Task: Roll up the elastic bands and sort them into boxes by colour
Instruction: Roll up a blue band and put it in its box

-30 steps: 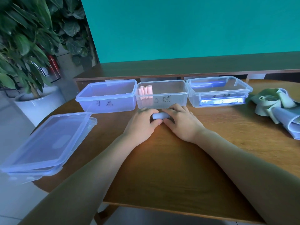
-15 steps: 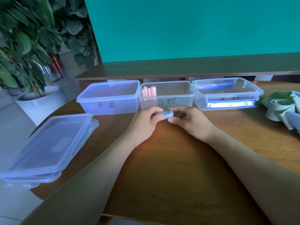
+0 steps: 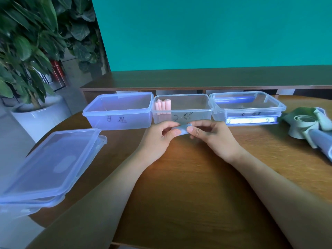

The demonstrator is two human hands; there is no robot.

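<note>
A small rolled-up blue band (image 3: 181, 130) is pinched between my left hand (image 3: 159, 136) and my right hand (image 3: 213, 137), lifted a little above the wooden table (image 3: 188, 186). Behind my hands stand three clear boxes in a row: the left box (image 3: 117, 112) looks empty, the middle box (image 3: 183, 109) holds three pink rolls (image 3: 162, 106) at its back left, and the right box (image 3: 247, 106) shows something blue along its far side. At the far right lies a heap of loose green bands (image 3: 303, 124) and a blue band (image 3: 323, 143).
Stacked clear lids (image 3: 48, 168) rest on the table's left edge, overhanging it. A dark wooden ledge (image 3: 197, 78) runs behind the boxes under a teal wall. A potted plant (image 3: 32, 56) in a white pot stands on the floor at the left.
My hands have lifted the blue roll off the table and now hold it by its ends between fingertips. The view has shifted slightly left.
</note>
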